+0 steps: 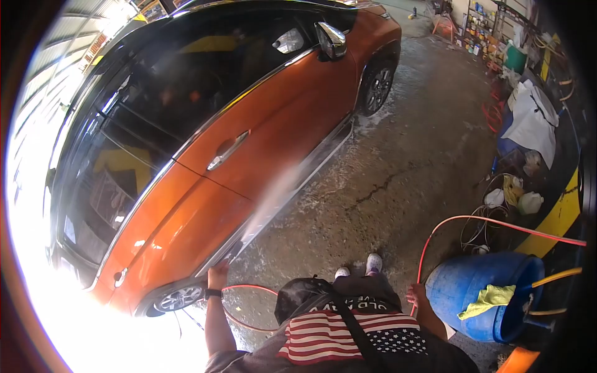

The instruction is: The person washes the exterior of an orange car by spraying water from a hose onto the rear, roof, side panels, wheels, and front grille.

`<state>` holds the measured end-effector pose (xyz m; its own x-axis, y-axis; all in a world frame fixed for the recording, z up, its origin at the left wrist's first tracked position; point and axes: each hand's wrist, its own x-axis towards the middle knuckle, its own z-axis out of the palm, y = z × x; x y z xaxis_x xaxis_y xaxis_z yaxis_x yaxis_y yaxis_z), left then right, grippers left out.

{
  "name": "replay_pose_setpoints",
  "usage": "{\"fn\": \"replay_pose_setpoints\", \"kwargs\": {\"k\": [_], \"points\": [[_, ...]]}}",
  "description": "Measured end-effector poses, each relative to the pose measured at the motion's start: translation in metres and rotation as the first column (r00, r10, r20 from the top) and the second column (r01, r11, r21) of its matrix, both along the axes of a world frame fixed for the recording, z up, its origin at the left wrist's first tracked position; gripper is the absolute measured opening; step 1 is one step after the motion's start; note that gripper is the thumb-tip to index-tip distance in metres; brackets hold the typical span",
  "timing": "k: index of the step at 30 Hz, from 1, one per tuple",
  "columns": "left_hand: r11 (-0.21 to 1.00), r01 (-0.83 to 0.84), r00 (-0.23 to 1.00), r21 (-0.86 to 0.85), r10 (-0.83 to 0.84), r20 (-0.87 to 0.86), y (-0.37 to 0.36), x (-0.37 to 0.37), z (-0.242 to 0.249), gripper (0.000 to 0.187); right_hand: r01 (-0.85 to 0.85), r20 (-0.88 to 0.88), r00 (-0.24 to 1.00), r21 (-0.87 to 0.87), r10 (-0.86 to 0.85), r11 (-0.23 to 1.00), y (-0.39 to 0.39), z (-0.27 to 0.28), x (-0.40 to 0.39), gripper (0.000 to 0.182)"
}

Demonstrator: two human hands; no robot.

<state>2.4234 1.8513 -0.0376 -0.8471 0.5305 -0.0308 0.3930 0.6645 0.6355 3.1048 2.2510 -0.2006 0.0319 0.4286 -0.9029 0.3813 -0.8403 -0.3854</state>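
My left hand point(217, 275), with a dark band on its wrist, is closed around a spray gun point(231, 256); its grip is mostly hidden by my fingers. A white jet of water point(271, 202) fans out from the tip along the lower side of an orange car point(305, 93). To the right, my right hand point(418, 294) is wrapped round a red hose point(424, 248), beside a blue barrel point(457, 283). The hose also shows in a loop near my left forearm. Wet streaks lie by the car's sill and front wheel point(377, 87).
A yellow-green cloth point(488, 301) hangs over the barrel. Along the right wall lie a white cover point(532, 121), coiled hoses, bags and a green container point(515, 58). Shelves with bottles point(482, 25) stand at the back. The concrete floor point(398, 174) is damp and cracked.
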Motion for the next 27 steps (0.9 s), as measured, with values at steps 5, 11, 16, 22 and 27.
{"fn": "replay_pose_setpoints", "kwargs": {"k": [5, 11, 16, 22, 27], "points": [[0.99, 0.115, 0.985, 0.085, -0.103, -0.138, 0.065, 0.005, 0.071, 0.026, 0.016, -0.311, 0.95, -0.01, -0.018, 1.0, 0.007, -0.055, 0.028, 0.016], [0.918, -0.002, 0.999, 0.395, 0.016, -0.031, 0.128, 0.023, 0.161, 0.03, 0.097, -0.045, 0.995, 0.08, -0.094, 0.992, 0.005, -0.048, 0.009, 0.014], [0.96, 0.115, 0.99, 0.257, -0.091, -0.106, 0.137, 0.028, 0.114, 0.029, 0.073, -0.06, 0.996, 0.073, -0.068, 0.995, -0.004, -0.007, -0.003, 0.019], [0.944, 0.283, 0.939, 0.171, -0.236, -0.251, 0.181, 0.059, 0.088, 0.026, 0.052, -0.075, 0.996, -0.043, -0.055, 0.998, -0.014, -0.024, 0.026, 0.016], [0.941, 0.262, 0.942, 0.213, -0.202, -0.268, 0.251, 0.073, 0.126, 0.03, 0.045, -0.001, 0.999, -0.02, -0.045, 0.999, 0.013, -0.027, 0.042, 0.018]]}}
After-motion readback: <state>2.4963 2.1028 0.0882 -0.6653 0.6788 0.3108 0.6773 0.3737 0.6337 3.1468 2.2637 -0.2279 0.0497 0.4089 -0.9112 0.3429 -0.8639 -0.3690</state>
